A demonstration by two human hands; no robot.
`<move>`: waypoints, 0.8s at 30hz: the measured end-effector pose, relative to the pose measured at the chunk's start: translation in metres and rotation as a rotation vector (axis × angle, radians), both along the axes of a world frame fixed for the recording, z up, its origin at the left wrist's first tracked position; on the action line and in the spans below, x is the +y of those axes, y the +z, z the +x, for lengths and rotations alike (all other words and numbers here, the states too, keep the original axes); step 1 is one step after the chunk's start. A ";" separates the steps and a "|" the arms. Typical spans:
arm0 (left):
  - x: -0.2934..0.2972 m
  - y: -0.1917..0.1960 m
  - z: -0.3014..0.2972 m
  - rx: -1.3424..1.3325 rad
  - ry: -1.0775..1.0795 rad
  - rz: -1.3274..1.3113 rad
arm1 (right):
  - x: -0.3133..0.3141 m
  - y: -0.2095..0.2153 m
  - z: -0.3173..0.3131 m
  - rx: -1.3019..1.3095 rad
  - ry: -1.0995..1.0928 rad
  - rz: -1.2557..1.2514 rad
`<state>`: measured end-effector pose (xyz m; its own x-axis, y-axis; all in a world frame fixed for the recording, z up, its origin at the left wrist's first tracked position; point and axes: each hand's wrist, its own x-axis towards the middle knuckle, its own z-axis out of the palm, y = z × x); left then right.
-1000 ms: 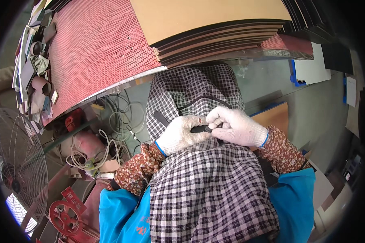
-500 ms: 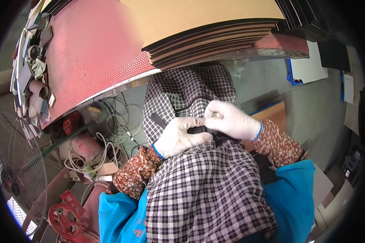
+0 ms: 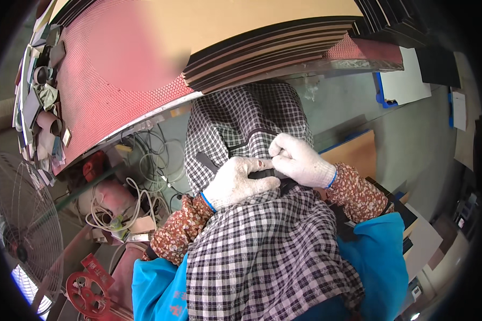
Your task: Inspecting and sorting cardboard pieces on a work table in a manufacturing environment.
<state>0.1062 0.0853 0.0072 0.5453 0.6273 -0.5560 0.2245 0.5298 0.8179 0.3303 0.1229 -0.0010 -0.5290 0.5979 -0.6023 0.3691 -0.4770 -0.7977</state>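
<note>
Both my hands wear white knit gloves with blue cuff edges, held over a black-and-white checked apron (image 3: 262,241). My left hand (image 3: 235,179) has its index finger stretched toward the right, thumb apart below it. A small worn hole shows on that finger. My right hand (image 3: 302,163) is closed, its thumb and bent fingers pinching at the tip of the left glove's index finger. Something black, perhaps an apron tie, lies in the gap between the left thumb and finger. Another dark strap (image 3: 206,162) sticks out beside the left hand.
Ahead stands a red mesh-topped table (image 3: 107,112) bearing a stack of tan boards with black edges (image 3: 262,48). Scraps (image 3: 48,107) crowd its left end. A wire-guard fan (image 3: 24,235), a red handwheel (image 3: 88,294) and loose cables (image 3: 155,160) are at left. A tan board (image 3: 353,155) lies at right.
My right hand has turned slightly and settled lower against the left fingertip, its thumb now showing more. The whole view has shifted a little; the left hand keeps its pose.
</note>
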 end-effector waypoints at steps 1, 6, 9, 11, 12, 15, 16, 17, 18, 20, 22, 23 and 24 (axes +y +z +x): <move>0.001 -0.001 0.001 -0.011 -0.020 0.041 | -0.002 -0.002 0.004 0.022 -0.023 -0.007; 0.004 0.000 0.002 0.033 -0.031 0.089 | -0.003 -0.008 0.000 0.020 -0.131 0.001; 0.004 -0.009 0.000 -0.016 0.027 0.167 | 0.014 -0.006 -0.012 0.023 -0.114 0.033; 0.006 -0.001 -0.001 0.011 0.046 0.107 | 0.022 -0.002 -0.018 -0.003 -0.082 0.090; 0.006 -0.003 -0.002 0.026 0.039 0.083 | 0.023 -0.004 -0.019 0.018 -0.061 0.055; 0.000 -0.006 -0.003 -0.027 0.063 -0.014 | 0.032 0.016 -0.015 0.060 0.086 -0.176; 0.000 -0.005 -0.004 0.011 0.030 0.010 | 0.034 0.021 -0.010 -0.014 0.245 -0.105; 0.001 -0.004 -0.005 0.048 -0.002 0.033 | 0.036 0.025 -0.005 -0.087 0.404 -0.035; 0.001 -0.004 -0.005 0.044 0.000 0.031 | 0.038 0.030 -0.001 -0.119 0.458 -0.027; 0.004 -0.004 -0.008 0.056 -0.058 0.114 | 0.041 0.032 0.002 -0.090 0.498 0.025; 0.005 -0.008 -0.010 0.040 -0.032 0.055 | 0.039 0.026 0.005 0.043 0.464 0.053; 0.005 -0.009 -0.010 0.025 -0.008 -0.003 | 0.035 0.025 0.006 0.039 0.462 0.051; 0.006 -0.007 -0.011 -0.061 0.005 0.077 | 0.031 0.027 0.004 0.074 0.321 -0.101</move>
